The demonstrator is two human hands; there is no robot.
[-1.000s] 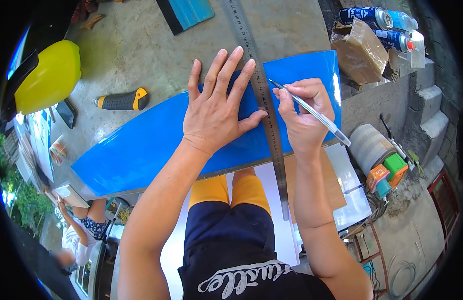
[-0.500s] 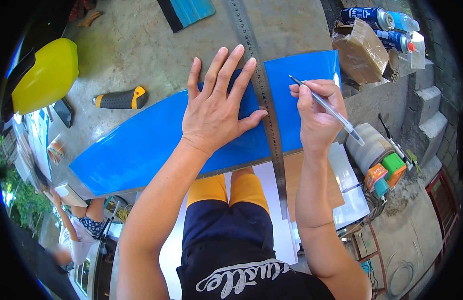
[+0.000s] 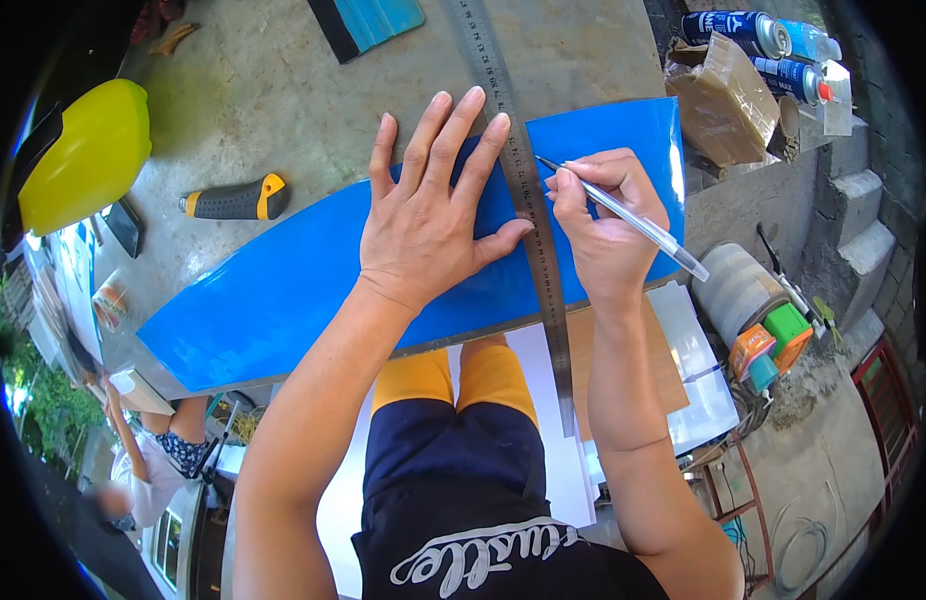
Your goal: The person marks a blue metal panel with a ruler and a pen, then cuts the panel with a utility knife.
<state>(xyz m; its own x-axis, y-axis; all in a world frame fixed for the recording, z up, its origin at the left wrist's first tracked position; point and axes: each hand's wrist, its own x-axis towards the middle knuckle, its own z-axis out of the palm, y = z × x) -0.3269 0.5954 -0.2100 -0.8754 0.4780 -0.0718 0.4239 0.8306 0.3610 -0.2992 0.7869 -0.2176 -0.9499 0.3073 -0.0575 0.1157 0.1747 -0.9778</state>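
Observation:
A glossy blue sheet (image 3: 273,280) with a curved far edge lies along the table's near side. Across it runs a long metal ruler (image 3: 550,265), which sticks out past the table's near edge. My left hand (image 3: 423,205) lies flat with fingers spread on the blue sheet, its thumb and index finger at the ruler's left edge. A clear-barrelled ballpoint pen (image 3: 638,217) is pinched in my right hand (image 3: 613,220), over the sheet to the right of the ruler. The pen's tip is right by the ruler's edge.
A yellow-and-black utility knife (image 3: 236,198) and a teal squeegee (image 3: 368,25) lie on the table (image 3: 273,90). At the left stands a yellow rounded piece (image 3: 88,155). Spray cans (image 3: 733,35) and a cardboard box (image 3: 723,105) are at the right. Another person (image 3: 153,470) is at lower left.
My right hand has moved left with the pen, bringing its tip from over the blue sheet to the ruler's edge. My left hand stays pressed in nearly the same place.

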